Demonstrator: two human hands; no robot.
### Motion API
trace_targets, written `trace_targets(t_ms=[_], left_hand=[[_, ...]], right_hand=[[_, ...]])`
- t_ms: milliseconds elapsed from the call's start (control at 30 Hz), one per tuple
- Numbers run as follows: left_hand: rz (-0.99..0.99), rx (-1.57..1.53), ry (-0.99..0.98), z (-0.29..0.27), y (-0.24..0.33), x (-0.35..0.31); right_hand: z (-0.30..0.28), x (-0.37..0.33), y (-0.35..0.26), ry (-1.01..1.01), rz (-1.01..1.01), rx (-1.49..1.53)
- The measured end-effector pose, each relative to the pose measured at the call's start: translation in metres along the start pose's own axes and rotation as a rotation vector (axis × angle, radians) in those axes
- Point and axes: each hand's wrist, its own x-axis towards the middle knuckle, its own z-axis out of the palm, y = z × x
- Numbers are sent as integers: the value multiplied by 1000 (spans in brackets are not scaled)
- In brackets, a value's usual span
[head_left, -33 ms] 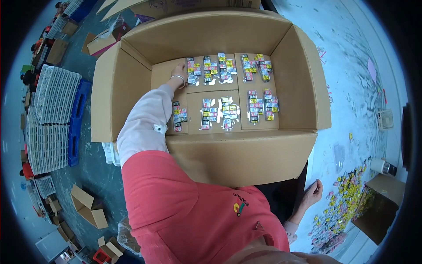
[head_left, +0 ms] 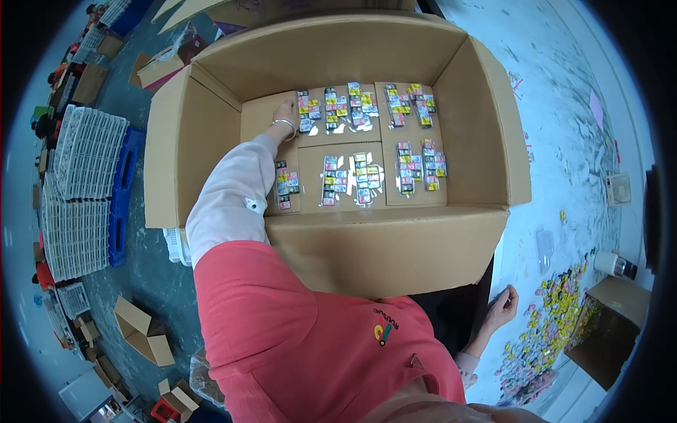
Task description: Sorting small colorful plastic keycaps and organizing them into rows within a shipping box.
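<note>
"The white table (head_left: 525,229) is running beside the carton (head_left: 381,250); anything changing?"
"Hardly: the left hand (head_left: 284,113) is staying beside the upper-left packet (head_left: 309,111) inside, the right hand (head_left: 503,307) staying half-curled over the table; I can't tell either grip."

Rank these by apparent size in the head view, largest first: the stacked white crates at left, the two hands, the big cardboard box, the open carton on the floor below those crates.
1. Big cardboard box
2. Stacked white crates, taken together
3. Open carton
4. Left hand and right hand: too alike to rank
</note>
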Motion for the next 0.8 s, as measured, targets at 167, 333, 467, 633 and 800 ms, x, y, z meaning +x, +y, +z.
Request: trace_targets(t_ms=[167, 333, 467, 633, 800], left_hand=[[73, 372, 103, -1, -13, 11], [195, 392, -114, -24, 36, -39], [-41, 161, -663, 10, 35, -101], [87, 326, -482, 35, 14, -114], [19, 262, -404, 75, -22, -97]], right_hand=[[7, -3, -12, -2, 55, 69], [2, -4, -14, -13, 102, 46], [4, -4, -14, 3, 92, 49], [2, -3, -8, -10, 82, 53], [1, 0, -1, -6, 36, 29]])
